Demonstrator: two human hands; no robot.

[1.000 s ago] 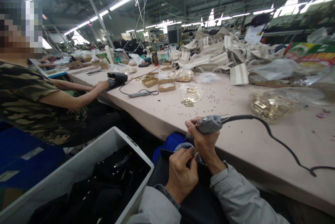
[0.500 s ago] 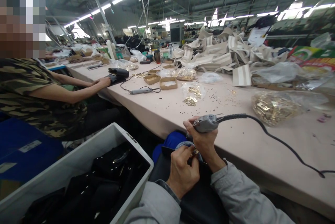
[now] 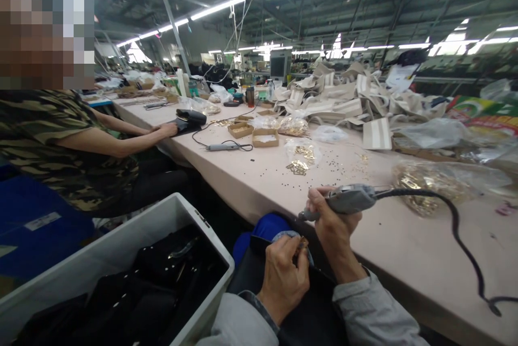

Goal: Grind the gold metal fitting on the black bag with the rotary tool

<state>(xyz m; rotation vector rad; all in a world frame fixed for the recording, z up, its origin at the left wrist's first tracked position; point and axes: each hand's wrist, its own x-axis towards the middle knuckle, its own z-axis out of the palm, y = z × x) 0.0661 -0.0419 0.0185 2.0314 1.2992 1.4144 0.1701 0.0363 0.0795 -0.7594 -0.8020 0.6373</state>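
My right hand [image 3: 334, 224] is wrapped round a grey corded electric screwdriver [image 3: 351, 198], held above the table's front edge with its tip pointing left. Its black cord [image 3: 453, 216] runs off to the right. Lower down, over my lap, my left hand [image 3: 283, 273] is closed, pinching a small gold-coloured metal fitting [image 3: 301, 245] between thumb and fingers. Under that hand a black leather-like piece [image 3: 251, 268] lies across my lap; whether the fitting is joined to it is hidden by my fingers.
A white bin [image 3: 180, 208] of black pieces stands at my left. On the table [image 3: 226, 173] lie gold fittings [image 3: 298, 167], scattered small screws, cardboard boxes [image 3: 265, 138], a bag of gold parts [image 3: 421, 187] and piled beige straps [image 3: 343, 97]. A co-worker [image 3: 109, 141] handles a black item at far left.
My right hand has drawn the screwdriver up and to the right, away from my left hand. The left hand keeps its pinch on the fitting. The view has shifted slightly.
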